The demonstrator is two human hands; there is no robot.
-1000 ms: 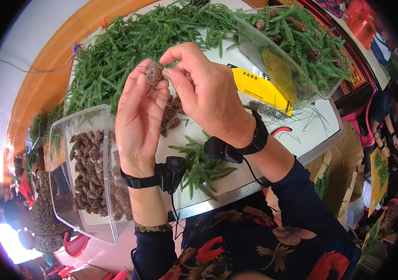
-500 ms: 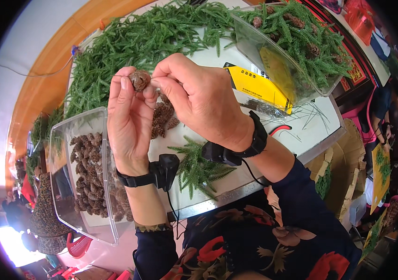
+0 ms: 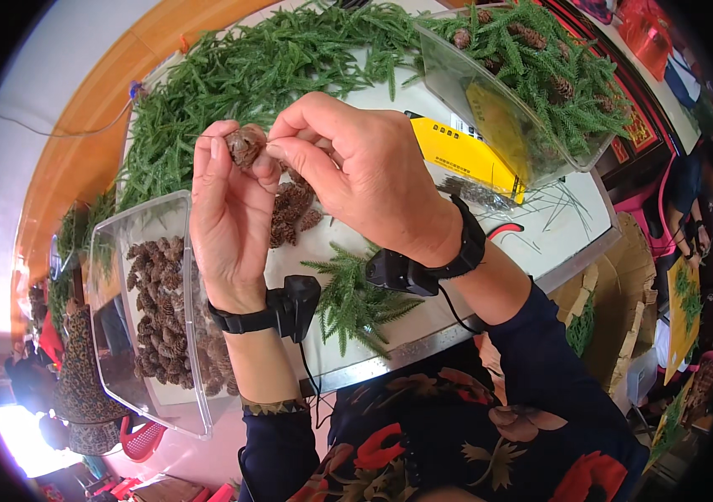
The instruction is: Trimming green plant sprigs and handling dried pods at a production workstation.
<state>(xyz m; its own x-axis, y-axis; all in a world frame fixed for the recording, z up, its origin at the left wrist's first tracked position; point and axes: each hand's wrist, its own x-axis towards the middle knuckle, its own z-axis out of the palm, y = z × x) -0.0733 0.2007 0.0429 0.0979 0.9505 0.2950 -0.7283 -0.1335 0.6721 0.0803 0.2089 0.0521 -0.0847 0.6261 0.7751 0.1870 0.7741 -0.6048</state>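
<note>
My left hand holds a brown pine cone between thumb and fingers, raised above the table. A thin wire shows at the cone's left side. Thumb and index finger of my right hand are pinched together at the cone's right side, on what looks like the end of that wire. Beneath the hands lies a small heap of pine cones, partly hidden. A green artificial sprig rests on the table between my wrists.
Left stands a clear box of pine cones; green sprigs are heaped along the back. At right are another clear box of greenery and cones, a yellow package, loose wires and a red-handled tool. Another person's hand shows far right.
The pine cone has turned a little and shifted slightly left in my left hand. My right fingertips have moved slightly up and left, still pinched beside it.
</note>
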